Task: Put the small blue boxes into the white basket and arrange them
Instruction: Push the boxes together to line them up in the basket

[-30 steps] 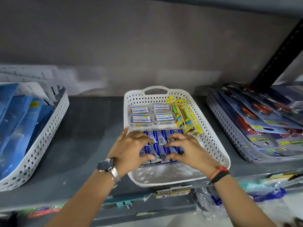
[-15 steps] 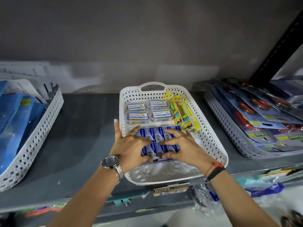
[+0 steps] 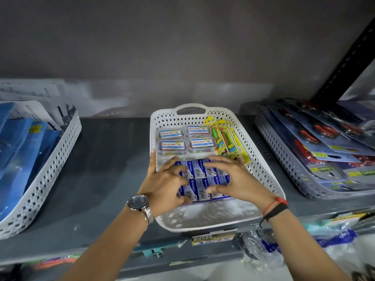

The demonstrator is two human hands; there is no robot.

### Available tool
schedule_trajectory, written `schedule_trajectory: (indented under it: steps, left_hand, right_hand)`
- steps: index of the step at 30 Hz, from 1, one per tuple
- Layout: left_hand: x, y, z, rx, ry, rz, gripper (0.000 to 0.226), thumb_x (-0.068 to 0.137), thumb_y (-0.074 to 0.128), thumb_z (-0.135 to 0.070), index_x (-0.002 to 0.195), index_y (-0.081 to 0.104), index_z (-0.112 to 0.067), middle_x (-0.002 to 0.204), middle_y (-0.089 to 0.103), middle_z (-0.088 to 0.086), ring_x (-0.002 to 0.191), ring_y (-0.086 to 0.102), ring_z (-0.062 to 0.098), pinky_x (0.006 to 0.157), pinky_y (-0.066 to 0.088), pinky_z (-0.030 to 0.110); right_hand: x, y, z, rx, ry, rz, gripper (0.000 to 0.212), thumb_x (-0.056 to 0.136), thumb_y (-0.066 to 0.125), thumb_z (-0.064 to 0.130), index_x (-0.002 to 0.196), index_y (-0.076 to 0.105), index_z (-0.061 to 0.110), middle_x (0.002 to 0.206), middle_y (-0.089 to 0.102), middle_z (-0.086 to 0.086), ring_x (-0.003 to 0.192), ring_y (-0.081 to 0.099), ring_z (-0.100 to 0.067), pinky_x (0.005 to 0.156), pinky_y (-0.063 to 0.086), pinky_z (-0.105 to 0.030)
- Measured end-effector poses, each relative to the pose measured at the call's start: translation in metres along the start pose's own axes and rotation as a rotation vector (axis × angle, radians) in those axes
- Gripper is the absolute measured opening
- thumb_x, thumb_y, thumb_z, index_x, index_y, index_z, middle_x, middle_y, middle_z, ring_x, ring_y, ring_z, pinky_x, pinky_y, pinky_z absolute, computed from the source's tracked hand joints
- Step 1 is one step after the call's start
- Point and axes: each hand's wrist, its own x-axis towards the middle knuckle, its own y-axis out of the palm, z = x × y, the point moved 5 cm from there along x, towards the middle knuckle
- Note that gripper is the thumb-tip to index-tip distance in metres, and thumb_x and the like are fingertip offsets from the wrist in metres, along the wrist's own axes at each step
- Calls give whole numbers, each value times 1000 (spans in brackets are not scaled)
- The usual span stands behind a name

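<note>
Small blue boxes (image 3: 203, 179): a block in two rows, lying flat mid-floor of the white basket (image 3: 261, 169), which sits at the front edge of the shelf (image 3: 105, 169), behind them four clear tubs (image 3: 185, 138) and yellow packets (image 3: 229, 140) (rear half of the basket). Since a second ago the fingers have lifted and spread off the block, which looks squared up, so arranging is judged nearly done. Left hand (image 3: 164, 183) and right hand (image 3: 235, 179): palms down, apart, fingertips resting on the block's two sides, clamped on nothing.
</note>
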Motion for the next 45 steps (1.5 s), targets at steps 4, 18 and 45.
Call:
schedule_trajectory:
  steps: [4,18,45]
  left_hand:
    - [6,-3,10,32,-24,8,97,61,59,-69,137,21,-21,151,21,-4,141,2,16,98,-29,51]
    - [23,1,15,106,44,78,128,54,64,-69,138,-9,-7,140,42,11,133,33,23,116,-3,42]
    - [25,5,22,74,62,163,140,52,69,-69,131,-30,-9,153,11,10,141,2,24,106,-19,36]
  right_hand:
    - [13,3,-2,-90,-22,282,117,54,79,48,141,1,33,155,5,-1,141,-2,-13,110,-16,-44]
    - [33,15,1,-97,-76,328,134,43,84,46,134,-14,46,155,10,0,141,7,-17,106,-16,-41]
    - [23,0,-21,-210,14,452,143,47,83,43,130,-32,37,153,-4,3,131,-8,-3,105,-22,-39]
